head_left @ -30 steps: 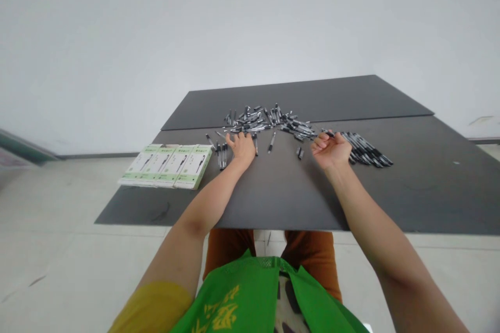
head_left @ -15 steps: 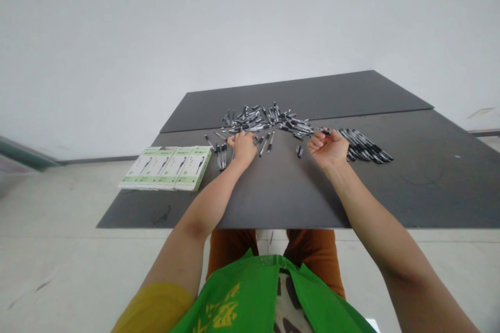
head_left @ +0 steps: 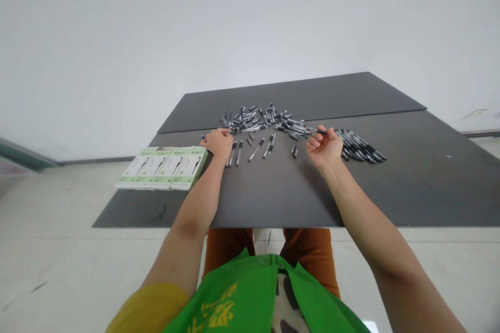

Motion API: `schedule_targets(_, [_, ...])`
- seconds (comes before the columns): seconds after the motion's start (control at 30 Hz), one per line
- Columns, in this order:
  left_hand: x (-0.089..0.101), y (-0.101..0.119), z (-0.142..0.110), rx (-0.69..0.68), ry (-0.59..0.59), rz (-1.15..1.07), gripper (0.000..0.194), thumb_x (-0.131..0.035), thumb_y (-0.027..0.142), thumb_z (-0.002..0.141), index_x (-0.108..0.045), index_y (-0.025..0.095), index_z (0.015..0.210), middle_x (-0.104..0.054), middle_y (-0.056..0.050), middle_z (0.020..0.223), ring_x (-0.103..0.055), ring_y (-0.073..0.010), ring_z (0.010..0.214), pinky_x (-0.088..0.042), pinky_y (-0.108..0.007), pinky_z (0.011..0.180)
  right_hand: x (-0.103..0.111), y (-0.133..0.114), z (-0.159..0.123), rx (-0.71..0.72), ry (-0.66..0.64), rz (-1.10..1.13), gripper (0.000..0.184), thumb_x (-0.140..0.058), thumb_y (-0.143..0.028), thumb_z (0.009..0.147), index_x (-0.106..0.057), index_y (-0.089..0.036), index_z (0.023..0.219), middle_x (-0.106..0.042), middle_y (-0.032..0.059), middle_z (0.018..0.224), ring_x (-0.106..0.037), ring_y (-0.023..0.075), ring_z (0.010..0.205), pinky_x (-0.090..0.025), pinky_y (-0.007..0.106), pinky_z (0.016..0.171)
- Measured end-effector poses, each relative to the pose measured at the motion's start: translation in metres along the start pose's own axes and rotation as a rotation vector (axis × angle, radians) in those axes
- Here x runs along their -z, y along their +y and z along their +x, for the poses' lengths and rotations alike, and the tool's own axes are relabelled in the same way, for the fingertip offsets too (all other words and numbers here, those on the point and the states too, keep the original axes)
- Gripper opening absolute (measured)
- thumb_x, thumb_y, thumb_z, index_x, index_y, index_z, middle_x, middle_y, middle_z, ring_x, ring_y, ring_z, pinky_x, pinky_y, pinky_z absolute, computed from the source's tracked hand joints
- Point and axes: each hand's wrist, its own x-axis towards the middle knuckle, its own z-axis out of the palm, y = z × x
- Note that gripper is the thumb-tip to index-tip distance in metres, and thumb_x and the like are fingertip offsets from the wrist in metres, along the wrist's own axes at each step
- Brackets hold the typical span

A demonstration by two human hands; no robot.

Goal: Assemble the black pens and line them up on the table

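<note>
My left hand is low over the table beside several loose pens, near the boxes' right end. Its fingers are bent down and mostly hidden behind the back of the hand. My right hand is turned palm up, with thumb and fingers pinching a dark pen; how much of it lies inside the hand is hard to see. Right beside that hand is a slanted row of clear pens with black ends. Small black pen caps lie between my hands.
A heap of pens and black parts spreads along the middle of the dark grey table. Green and white pen boxes stand side by side at the left. A white wall rises behind the table.
My left hand has moved left toward the boxes, uncovering pens that were beneath it. My right hand stays in about the same place, still pinching the dark pen. The view has shifted slightly.
</note>
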Motion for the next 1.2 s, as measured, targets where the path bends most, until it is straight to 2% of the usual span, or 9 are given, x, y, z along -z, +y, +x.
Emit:
schedule_targets(0.2, [0.0, -0.02, 0.016, 0.194, 0.052, -0.066, 0.025, -0.052, 0.023, 0.084, -0.075, 0.029, 0.094, -0.072, -0.007, 0.108, -0.058, -0.0309, 0.111, -0.032, -0.052, 0.098, 0.004, -0.004, 0.002, 0.006, -0.043, -0.025, 0.031, -0.042, -0.04, 0.093, -0.054, -0.021, 0.071, -0.038, -0.0056, 0.048, -0.034, 0.0084, 0.037, -0.03, 0.02, 0.036])
schedule_targets(0.33, [0.006, -0.021, 0.017, 0.197, 0.06, -0.074, 0.026, -0.052, 0.025, 0.085, -0.075, 0.03, 0.096, -0.072, -0.007, 0.11, -0.058, -0.0308, 0.113, -0.034, -0.05, 0.098, 0.008, -0.005, 0.004, -0.004, -0.085, -0.048, 0.025, -0.046, -0.037, 0.088, -0.054, -0.021, 0.07, -0.039, -0.0047, 0.047, -0.035, 0.0092, 0.037, -0.03, 0.021, 0.036])
schedule_targets(0.5, [0.005, -0.019, 0.015, 0.138, 0.027, -0.026, 0.028, -0.051, 0.024, 0.085, -0.075, 0.03, 0.098, -0.073, -0.007, 0.108, -0.059, -0.0295, 0.111, -0.038, -0.046, 0.094, 0.007, -0.004, 0.003, -0.018, -0.071, -0.038, 0.026, -0.041, -0.036, 0.089, -0.053, -0.021, 0.07, -0.039, -0.0045, 0.048, -0.035, 0.0092, 0.037, -0.03, 0.021, 0.037])
schedule_targets(0.63, [-0.003, -0.019, 0.027, 0.062, -0.004, 0.056, 0.032, -0.052, 0.019, 0.082, -0.074, 0.027, 0.104, -0.072, -0.011, 0.11, -0.058, -0.0302, 0.113, -0.038, -0.046, 0.094, 0.005, -0.003, 0.002, -0.022, -0.036, -0.035, 0.027, -0.036, -0.033, 0.089, -0.052, -0.021, 0.071, -0.039, -0.0043, 0.047, -0.034, 0.0096, 0.037, -0.029, 0.022, 0.037])
schedule_targets(0.77, [-0.013, -0.018, 0.045, -0.104, -0.06, 0.167, 0.037, -0.049, 0.015, 0.083, -0.073, 0.025, 0.109, -0.067, -0.014, 0.12, -0.051, -0.0315, 0.121, -0.038, -0.047, 0.096, 0.003, 0.0, -0.001, -0.037, 0.003, -0.049, 0.027, -0.034, -0.031, 0.088, -0.052, -0.021, 0.071, -0.038, -0.0039, 0.047, -0.033, 0.0102, 0.037, -0.029, 0.022, 0.036])
schedule_targets(0.87, [-0.018, -0.016, 0.052, -0.233, -0.169, 0.285, 0.038, -0.043, 0.011, 0.087, -0.071, 0.02, 0.111, -0.063, -0.017, 0.124, -0.05, -0.0307, 0.122, -0.036, -0.049, 0.099, 0.004, 0.001, -0.001, -0.042, -0.007, -0.056, 0.021, -0.037, -0.029, 0.085, -0.051, -0.021, 0.071, -0.038, -0.0038, 0.048, -0.034, 0.0098, 0.037, -0.029, 0.022, 0.037])
schedule_targets(0.93, [-0.019, -0.014, 0.052, -0.267, -0.223, 0.336, 0.039, -0.04, 0.009, 0.09, -0.071, 0.017, 0.111, -0.063, -0.018, 0.122, -0.052, -0.0297, 0.119, -0.036, -0.049, 0.101, 0.005, 0.002, -0.001, -0.039, -0.028, -0.065, 0.017, -0.041, -0.029, 0.082, -0.05, -0.021, 0.071, -0.039, -0.0039, 0.048, -0.034, 0.0096, 0.038, -0.03, 0.021, 0.037])
schedule_targets(1.1, [-0.017, -0.012, 0.044, -0.34, -0.21, 0.39, 0.038, -0.038, 0.009, 0.093, -0.07, 0.014, 0.112, -0.063, -0.02, 0.122, -0.046, -0.0319, 0.124, -0.034, -0.05, 0.103, 0.01, 0.002, 0.003, -0.011, -0.07, -0.067, 0.015, -0.046, -0.032, 0.081, -0.05, -0.021, 0.072, -0.038, -0.0052, 0.049, -0.035, 0.0095, 0.038, -0.032, 0.022, 0.038])
schedule_targets(1.2, [-0.017, -0.009, 0.04, -0.353, -0.24, 0.412, 0.041, -0.034, 0.009, 0.094, -0.069, 0.011, 0.116, -0.059, -0.021, 0.126, -0.044, -0.0321, 0.126, -0.037, -0.05, 0.102, 0.01, 0.003, 0.003, -0.008, -0.075, -0.054, 0.015, -0.049, -0.033, 0.08, -0.05, -0.021, 0.071, -0.037, -0.0059, 0.05, -0.035, 0.0089, 0.038, -0.032, 0.021, 0.037])
